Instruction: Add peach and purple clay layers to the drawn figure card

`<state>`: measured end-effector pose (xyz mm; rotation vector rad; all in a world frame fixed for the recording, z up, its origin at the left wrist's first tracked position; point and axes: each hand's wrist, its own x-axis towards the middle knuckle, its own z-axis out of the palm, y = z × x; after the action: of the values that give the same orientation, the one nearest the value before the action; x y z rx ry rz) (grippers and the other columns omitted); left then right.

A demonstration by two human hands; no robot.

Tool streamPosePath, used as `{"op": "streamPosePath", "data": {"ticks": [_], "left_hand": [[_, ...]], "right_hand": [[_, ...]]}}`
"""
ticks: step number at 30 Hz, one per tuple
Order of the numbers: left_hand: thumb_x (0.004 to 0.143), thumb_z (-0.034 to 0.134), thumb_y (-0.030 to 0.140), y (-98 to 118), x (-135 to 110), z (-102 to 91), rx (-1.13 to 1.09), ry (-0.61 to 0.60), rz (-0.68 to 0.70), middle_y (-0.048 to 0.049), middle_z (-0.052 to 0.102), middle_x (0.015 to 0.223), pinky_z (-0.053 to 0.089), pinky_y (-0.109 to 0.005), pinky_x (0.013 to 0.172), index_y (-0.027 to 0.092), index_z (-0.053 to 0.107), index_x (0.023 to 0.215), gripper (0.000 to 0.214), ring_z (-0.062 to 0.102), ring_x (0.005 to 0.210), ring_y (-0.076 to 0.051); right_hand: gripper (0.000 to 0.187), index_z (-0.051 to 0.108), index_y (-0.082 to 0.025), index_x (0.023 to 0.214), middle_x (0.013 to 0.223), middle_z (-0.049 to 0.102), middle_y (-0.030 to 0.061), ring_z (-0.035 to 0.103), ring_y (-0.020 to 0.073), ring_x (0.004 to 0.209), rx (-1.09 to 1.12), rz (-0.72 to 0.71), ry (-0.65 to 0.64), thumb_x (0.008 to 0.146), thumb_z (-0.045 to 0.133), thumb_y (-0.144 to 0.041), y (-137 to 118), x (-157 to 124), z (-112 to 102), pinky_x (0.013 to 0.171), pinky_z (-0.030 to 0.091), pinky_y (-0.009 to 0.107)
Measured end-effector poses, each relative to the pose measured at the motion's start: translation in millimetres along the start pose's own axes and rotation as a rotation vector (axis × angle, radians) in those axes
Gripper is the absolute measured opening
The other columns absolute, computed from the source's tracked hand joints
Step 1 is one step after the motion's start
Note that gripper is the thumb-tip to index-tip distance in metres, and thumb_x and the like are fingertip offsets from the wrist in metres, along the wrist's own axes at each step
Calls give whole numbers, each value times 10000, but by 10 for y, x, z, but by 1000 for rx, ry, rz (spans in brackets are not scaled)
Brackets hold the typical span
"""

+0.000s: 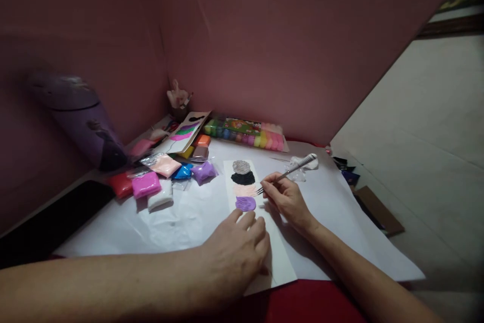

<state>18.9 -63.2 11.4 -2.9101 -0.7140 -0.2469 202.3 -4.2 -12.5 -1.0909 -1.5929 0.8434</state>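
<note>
A narrow white card strip [278, 257] lies on the white paper sheet [181, 222]. It carries a column of clay patches: grey [241, 166], black [243, 178], pale pink [244, 190] and purple [245, 203]. My left hand [238, 250] lies flat on the strip, fingers stretched out, just below the purple patch. My right hand [285, 199] pinches a thin metal tool [291, 171] whose tip touches the pale pink patch at its right edge.
Small bags of coloured clay [159, 182] lie at the left of the sheet. A long pack of clay colours [245, 134] rests against the pink wall. A purple bottle [88, 126] stands at the left. Another decorated card [187, 131] lies behind the bags. Cardboard [378, 209] lies on the floor, right.
</note>
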Motion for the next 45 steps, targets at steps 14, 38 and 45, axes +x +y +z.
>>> {"op": "streamPosePath", "data": {"ticks": [14,38,45], "left_hand": [[986,348,420,54,-71,216,120,104,95,-222,607,1268,394,-463,907,22,583,1241,528,580,1105,-349],[998,339,384,26,-61,232,82,99,100,-249,592,1285,404,-471,907,10,564,1259,509,585,1114,-353],[1002,317,385,25,-63,220,87,106,103,-240,595,1280,406,-470,913,15,562,1262,514,580,1123,-360]], "right_hand": [[193,552,-179,718,653,541,-20,492,119,593,-126,90,-54,872,560,-295,-26,-53,107,578,414,246],[43,591,-182,776,616,542,-38,463,106,555,-145,101,-222,792,552,-185,27,38,-16,538,390,228],[46,598,-173,783,665,569,-24,490,106,587,-146,83,-259,788,557,-195,57,87,-76,559,397,226]]}}
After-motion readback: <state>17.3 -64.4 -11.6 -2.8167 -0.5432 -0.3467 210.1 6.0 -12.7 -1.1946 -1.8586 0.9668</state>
